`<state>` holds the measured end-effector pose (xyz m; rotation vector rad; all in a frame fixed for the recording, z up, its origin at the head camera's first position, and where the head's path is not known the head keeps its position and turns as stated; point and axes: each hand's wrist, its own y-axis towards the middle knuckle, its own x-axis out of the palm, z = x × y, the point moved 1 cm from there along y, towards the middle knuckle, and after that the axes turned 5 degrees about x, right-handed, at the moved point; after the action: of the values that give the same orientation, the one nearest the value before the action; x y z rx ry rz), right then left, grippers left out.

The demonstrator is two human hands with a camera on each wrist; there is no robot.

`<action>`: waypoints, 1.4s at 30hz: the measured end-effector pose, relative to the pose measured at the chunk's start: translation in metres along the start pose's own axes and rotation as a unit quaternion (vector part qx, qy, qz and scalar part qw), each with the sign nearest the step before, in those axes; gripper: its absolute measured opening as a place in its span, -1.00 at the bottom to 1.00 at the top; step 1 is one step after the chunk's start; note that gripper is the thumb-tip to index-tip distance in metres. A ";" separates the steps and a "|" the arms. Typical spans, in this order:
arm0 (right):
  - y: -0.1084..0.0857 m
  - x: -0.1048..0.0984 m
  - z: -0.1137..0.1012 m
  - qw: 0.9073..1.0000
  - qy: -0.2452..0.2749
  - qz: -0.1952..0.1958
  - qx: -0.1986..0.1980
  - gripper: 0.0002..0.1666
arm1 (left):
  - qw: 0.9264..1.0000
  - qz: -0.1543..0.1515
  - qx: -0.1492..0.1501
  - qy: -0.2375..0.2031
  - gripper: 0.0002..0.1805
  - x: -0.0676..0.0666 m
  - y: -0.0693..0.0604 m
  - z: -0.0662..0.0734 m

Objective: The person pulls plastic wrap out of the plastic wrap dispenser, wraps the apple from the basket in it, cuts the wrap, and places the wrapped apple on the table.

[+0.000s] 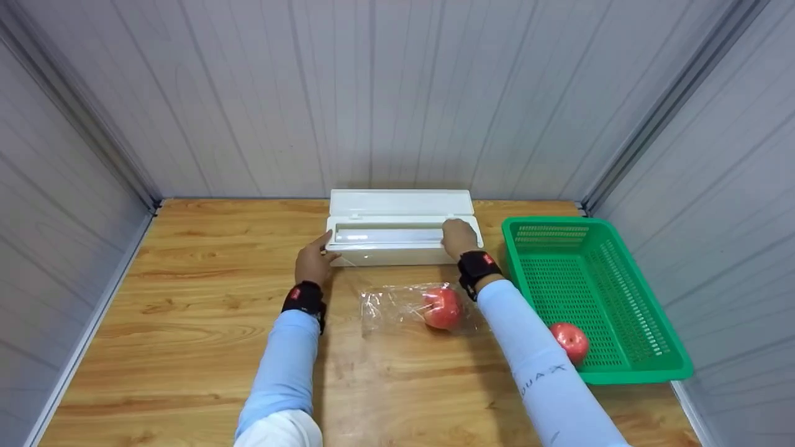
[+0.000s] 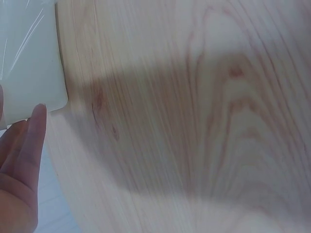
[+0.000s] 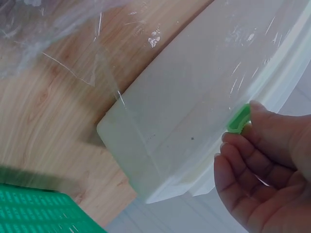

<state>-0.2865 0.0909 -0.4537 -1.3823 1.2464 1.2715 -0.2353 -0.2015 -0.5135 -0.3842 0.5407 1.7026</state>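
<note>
A white cling film dispenser [image 1: 400, 256] lies at the back of the table, its lid [image 1: 400, 202] raised and the film roll [image 1: 388, 236] showing inside. My left hand [image 1: 312, 262] holds the left end, thumb at the front, fingers [image 2: 35, 141] extended along the end. Near the right end, my right hand [image 1: 459, 237] pinches a small green slide cutter [image 3: 238, 119] on the dispenser's edge between thumb and index finger. Clear cling film [image 1: 382, 304] stretches from the dispenser onto the table, lying over or around a red apple [image 1: 445, 308]; which one is unclear.
To the right stands a green plastic basket [image 1: 646, 376], with another red apple [image 1: 570, 343] inside, partly hidden by my right sleeve [image 1: 540, 366]. Grey panel walls [image 1: 397, 99] enclose the wooden table [image 1: 205, 310] at the back and sides.
</note>
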 end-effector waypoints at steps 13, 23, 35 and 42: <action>-0.005 -0.007 0.036 0.997 0.020 -0.001 0.070 -0.82 | 1.000 0.007 0.012 0.003 -0.40 0.002 0.000 0.003; -0.009 -0.008 0.035 0.995 0.029 -0.009 0.099 -0.75 | 1.000 0.003 0.011 0.007 -0.39 0.001 0.002 0.000; -0.011 -0.012 0.035 0.986 0.057 -0.027 0.155 -0.65 | 1.000 -0.001 0.001 -0.005 -0.40 0.006 0.000 0.002; -0.013 -0.008 0.038 0.984 0.075 -0.024 0.162 -0.64 | 1.000 -0.001 -0.004 0.000 -0.39 0.003 0.001 0.000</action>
<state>-0.2789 0.1311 -0.4501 -1.2772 1.4415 0.8969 -0.2367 -0.1995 -0.5150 -0.3898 0.5346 1.7037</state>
